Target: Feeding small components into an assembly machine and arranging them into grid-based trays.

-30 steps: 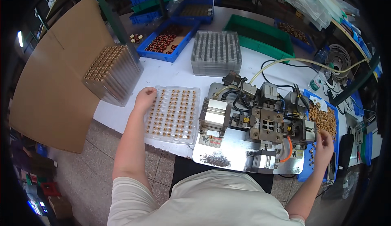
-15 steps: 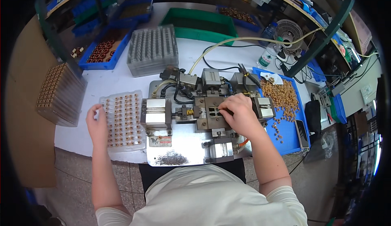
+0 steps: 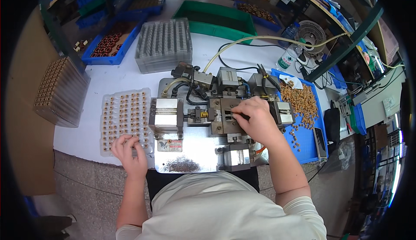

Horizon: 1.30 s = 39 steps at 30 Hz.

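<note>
Right fingers [image 3: 245,109]: pinched close at the middle of the metal machine [image 3: 218,129]; cannot tell if they hold anything.
Left fingers [image 3: 122,141]: half curled over the near edge of the clear tray [image 3: 108,153]; any hold is hidden.
Tray: by the table's [image 3: 69,142] front edge, bearing small rings [image 3: 144,93].
Change: left fingers have left the tray's left side; right stay put.
Meaning: machine and tray are both attended.

Bare white table [image 3: 115,76] behind parts tray [image 3: 103,123], metal block [image 3: 166,119] walling its right

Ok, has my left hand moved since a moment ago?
Yes: against the metal machine, your left hand shifted right and toward you, from the tray's left edge to its near edge.
</note>
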{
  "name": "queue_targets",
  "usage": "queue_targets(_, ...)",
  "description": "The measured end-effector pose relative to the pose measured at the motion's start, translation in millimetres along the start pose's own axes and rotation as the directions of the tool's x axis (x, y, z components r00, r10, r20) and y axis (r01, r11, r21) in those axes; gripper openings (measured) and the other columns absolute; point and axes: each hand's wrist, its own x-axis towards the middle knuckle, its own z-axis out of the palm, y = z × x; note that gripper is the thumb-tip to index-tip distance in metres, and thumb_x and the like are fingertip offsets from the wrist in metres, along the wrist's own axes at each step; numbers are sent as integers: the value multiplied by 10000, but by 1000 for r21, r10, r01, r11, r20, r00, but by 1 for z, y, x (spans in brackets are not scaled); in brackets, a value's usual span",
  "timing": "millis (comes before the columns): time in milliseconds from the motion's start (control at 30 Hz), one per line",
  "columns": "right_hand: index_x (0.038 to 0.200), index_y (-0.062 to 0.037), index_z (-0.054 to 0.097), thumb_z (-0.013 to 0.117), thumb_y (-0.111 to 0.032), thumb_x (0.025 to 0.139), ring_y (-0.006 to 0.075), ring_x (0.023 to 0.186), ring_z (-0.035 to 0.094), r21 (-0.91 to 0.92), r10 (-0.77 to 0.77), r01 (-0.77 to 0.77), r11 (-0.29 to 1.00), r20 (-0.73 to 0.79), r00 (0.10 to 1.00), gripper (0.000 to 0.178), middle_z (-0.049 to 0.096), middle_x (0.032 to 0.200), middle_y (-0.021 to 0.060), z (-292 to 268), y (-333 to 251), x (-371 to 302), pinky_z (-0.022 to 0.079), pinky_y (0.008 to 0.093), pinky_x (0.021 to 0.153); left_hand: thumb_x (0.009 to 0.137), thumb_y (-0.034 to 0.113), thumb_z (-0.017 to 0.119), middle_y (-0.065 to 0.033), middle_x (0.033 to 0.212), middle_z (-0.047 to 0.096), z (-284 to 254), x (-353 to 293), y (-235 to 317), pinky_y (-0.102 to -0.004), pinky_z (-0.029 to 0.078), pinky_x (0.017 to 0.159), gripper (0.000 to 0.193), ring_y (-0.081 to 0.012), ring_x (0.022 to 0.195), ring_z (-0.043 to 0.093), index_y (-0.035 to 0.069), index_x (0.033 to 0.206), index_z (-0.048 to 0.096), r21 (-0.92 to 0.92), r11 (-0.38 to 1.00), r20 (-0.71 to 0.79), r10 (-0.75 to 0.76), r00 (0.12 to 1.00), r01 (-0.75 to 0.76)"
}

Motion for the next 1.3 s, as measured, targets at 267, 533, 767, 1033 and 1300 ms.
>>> queue_targets(267,873,-84,737,729,-87,831,209,871,556,-174,-25,22,985,-15,1000,43,672,921,6,2,-10,-1,377,375,910,807,-80,590,-91,1115,584,-1,-1,-2,-406,345,1006,236,-284,1060,477,63,989,640,-36,999,-6,-27,1000,27)
queue_targets(533,867,-66,734,734,-73,835,191,843,551,-218,-141,139,966,10,990,32,677,912,4,4,-6,3,364,363,915,802,-95,582,-86,1106,588,-4,9,3,-399,349,1003,244,-277,1057,480,70,975,630,-71,995,-20,-69,997,67)
queue_targets(767,928,-93,753,723,-118,844,201,879,547,-132,-128,121,984,-43,991,93,664,943,-2,3,0,-3,355,380,925,810,-27,638,-57,1086,609,14,92,93,-371,368,966,225,-242,1011,516,95,999,654,-361,912,-56,189,980,-196)
queue_targets(1033,993,-26,757,703,5,841,168,775,569,133,232,-194,972,-412,881,165,666,893,51,-57,36,-54,459,291,732,845,114,713,-32,1008,658,92,104,176,-373,433,934,130,-248,982,531,87,970,730,-410,816,419,565,711,-407)
queue_targets(1300,978,19,743,672,-113,871,187,714,596,30,814,-873,486,-380,440,184,677,819,86,-111,98,-172,496,305,690,807,99,652,-88,983,643,110,98,174,-398,442,905,148,-292,983,533,66,949,676,-405,775,452,630,631,-484)
